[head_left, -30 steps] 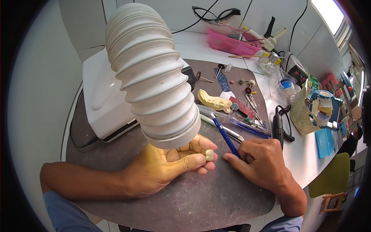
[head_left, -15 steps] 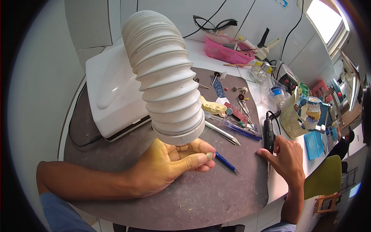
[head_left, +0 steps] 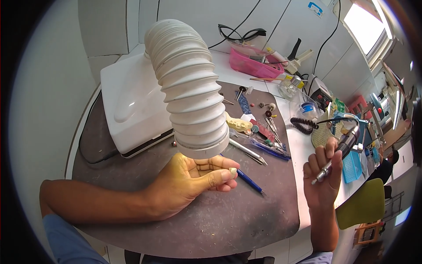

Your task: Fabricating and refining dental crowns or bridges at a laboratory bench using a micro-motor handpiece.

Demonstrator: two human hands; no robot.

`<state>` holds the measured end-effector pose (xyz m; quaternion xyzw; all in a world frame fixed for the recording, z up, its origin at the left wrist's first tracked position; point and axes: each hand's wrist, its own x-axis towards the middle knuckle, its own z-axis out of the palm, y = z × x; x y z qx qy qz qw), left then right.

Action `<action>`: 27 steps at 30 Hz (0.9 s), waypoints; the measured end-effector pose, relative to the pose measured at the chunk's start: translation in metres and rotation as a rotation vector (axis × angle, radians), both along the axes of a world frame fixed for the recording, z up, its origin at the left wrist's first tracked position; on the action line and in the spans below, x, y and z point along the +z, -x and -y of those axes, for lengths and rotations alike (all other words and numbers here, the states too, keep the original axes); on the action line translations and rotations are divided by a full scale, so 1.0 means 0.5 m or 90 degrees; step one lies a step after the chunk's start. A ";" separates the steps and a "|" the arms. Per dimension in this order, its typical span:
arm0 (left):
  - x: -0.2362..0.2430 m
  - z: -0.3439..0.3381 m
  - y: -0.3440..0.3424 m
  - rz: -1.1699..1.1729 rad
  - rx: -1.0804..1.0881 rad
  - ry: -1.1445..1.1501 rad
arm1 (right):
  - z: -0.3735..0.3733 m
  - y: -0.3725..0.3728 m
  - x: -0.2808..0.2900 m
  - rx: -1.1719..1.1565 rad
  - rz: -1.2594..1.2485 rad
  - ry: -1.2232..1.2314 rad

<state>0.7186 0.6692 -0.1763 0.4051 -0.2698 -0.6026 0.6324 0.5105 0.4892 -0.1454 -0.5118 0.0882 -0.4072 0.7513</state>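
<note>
A white bench [head_left: 303,152] is covered toward its front-left by a dark grey, dusty mat [head_left: 220,220]. On the mat's rear-left part a white box unit [head_left: 132,105] is set. A blue pen [head_left: 249,181] is laid near the mat's middle, and a silver tool [head_left: 246,150], a yellowish cast [head_left: 238,123] and several small burs [head_left: 268,116] are scattered by its rear-right edge. Toward the bench's back edge a pink tray [head_left: 252,66] is placed, with a clear jar [head_left: 306,110] near the right edge.
</note>
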 end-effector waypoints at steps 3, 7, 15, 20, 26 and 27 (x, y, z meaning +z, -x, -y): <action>-0.002 0.004 0.000 0.000 -0.003 0.007 | -0.042 -0.055 0.014 -0.036 -0.090 0.054; -0.007 -0.015 -0.007 0.027 0.063 0.015 | -0.051 -0.102 -0.013 0.051 -0.192 0.361; 0.014 -0.014 -0.010 0.057 0.065 -0.032 | -0.050 -0.081 0.006 0.072 -0.498 0.686; 0.003 0.006 -0.011 0.008 0.056 0.020 | -0.048 -0.084 0.009 0.011 -0.601 0.742; 0.001 -0.024 -0.009 0.030 0.096 -0.005 | -0.005 -0.111 -0.044 -0.161 -0.408 0.748; 0.003 -0.026 -0.007 0.031 0.099 -0.002 | -0.011 -0.109 -0.047 -0.135 -0.304 0.717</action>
